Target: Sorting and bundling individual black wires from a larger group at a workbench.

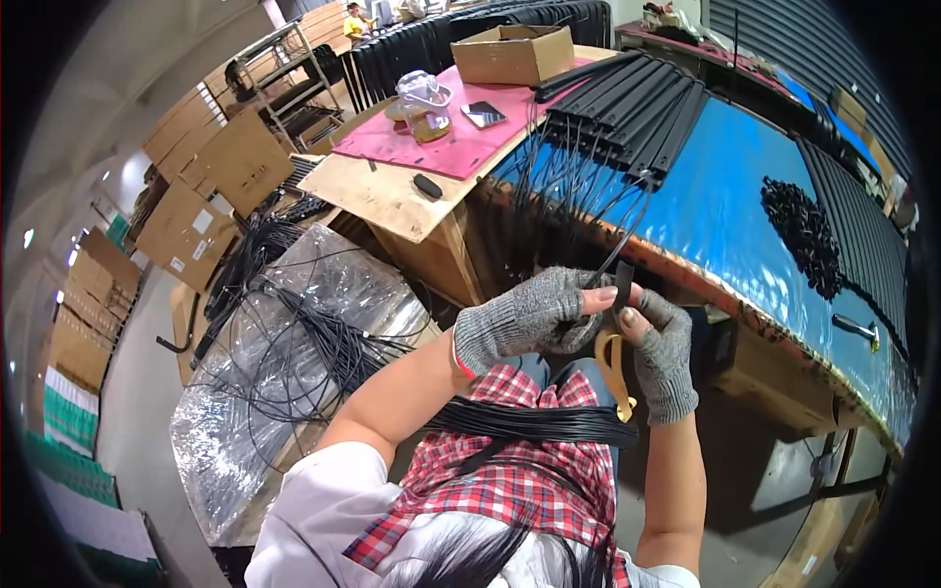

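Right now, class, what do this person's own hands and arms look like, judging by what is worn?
The left hand and the right hand wear grey knitted gloves that leave the visible fingertips bare. The left cuff has a red edge. The forearms are bare, and white sleeves end near the elbows.

The wearer's left hand (539, 312) and right hand (665, 345) are clad in matching gloves of mottled grey knit, cut short so that thumb tips and fingertips protrude. The left glove (490, 333) ends in a narrow red edging (464, 365) at the wrist; the right glove (671, 387) shows a plain grey ribbed cuff. Both forearms are bare up to loose white short sleeves (328, 500). A plaid garment (510, 490) in red, white and dark blue covers the front and lap, with blue trousers (585, 372) visible beyond its edge. Long strands of hair (461, 561) overlie the chest.
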Motion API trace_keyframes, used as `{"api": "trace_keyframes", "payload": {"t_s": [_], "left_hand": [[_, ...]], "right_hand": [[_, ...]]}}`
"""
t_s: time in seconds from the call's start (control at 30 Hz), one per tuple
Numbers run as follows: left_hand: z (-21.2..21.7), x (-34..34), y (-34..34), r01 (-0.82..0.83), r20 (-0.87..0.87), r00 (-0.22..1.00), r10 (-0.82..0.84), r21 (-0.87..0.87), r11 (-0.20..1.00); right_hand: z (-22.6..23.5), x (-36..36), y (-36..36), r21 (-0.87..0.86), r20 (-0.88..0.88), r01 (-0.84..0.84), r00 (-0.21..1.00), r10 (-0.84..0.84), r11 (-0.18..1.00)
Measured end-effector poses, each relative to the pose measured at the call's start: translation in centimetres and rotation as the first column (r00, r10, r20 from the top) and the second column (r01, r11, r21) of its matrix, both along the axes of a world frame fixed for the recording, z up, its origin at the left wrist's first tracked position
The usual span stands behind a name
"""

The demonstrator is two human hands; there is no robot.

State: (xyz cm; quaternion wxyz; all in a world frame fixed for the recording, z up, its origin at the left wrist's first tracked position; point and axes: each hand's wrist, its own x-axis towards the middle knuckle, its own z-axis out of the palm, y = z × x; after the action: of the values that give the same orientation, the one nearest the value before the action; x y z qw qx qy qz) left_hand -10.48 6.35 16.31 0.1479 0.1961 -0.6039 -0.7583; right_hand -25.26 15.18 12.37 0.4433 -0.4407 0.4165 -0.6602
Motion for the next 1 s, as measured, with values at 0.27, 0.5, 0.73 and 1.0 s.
{"api": "trace_keyframes", "payload": {"t_s": [0.27,0.5,0.73,1.0], "left_hand": [[2.0,1.3,-4.0,-0.371,-0.01,0.908,0.418,-0.482,0.794],[-0.9,-1.8,-1.7,-0.429,-0.049,0.891,0.451,-0.41,0.805],[-2.8,-4.1,-0.6,-0.325,-0.005,0.94,0.341,-0.314,0.892],[-4.0,-3.8,-0.2,-0.175,0.01,0.982,0.191,-0.349,0.921]], "right_hand": [[-3.6,-3.2,0.7,0.202,-0.077,0.025,0.997,-0.01,0.979],[-2.7,-1.8,0.7,-0.108,0.159,0.055,0.987,-0.037,0.993],[-1.0,-3.3,-0.2,-0.014,0.082,0.167,0.983,-0.166,0.986],[-1.7,-3.6,1.4,0.029,0.02,0.177,0.984,-0.177,0.984]]}}
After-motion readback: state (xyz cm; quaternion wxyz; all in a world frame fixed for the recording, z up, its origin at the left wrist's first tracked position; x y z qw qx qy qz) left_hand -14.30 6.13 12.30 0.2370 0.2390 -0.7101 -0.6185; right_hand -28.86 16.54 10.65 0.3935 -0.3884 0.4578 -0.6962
